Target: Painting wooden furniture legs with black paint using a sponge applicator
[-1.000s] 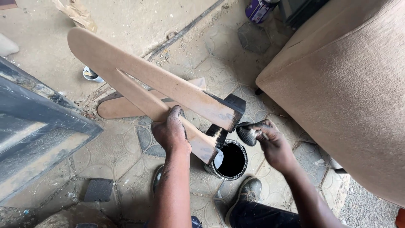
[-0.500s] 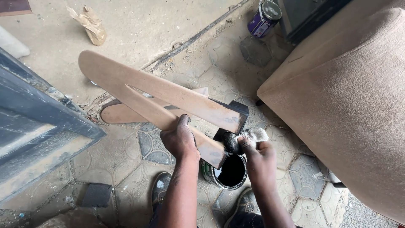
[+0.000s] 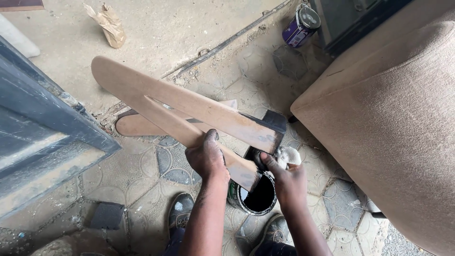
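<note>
The forked wooden piece [image 3: 189, 111] is held up off the paved floor [image 3: 142, 199], its two flat arms crossing above an open can of dark stain [image 3: 253, 196]. The left hand [image 3: 206, 156] is wrapped tight around the lower arm. The right hand [image 3: 284, 178] pinches a whitish rag [image 3: 288, 155] against the ends nearest the person. Progress-wise, only those near ends look darkened — the long stretches running out to the rounded tips are bare pale wood, so most of it looks undone. Another pale board [image 3: 137, 125] lies flat underneath. Further out there's a tan upholstered chair [image 3: 388, 118] on the right, a purple can [image 3: 301, 26] and a crumpled paper bag [image 3: 110, 24].
</note>
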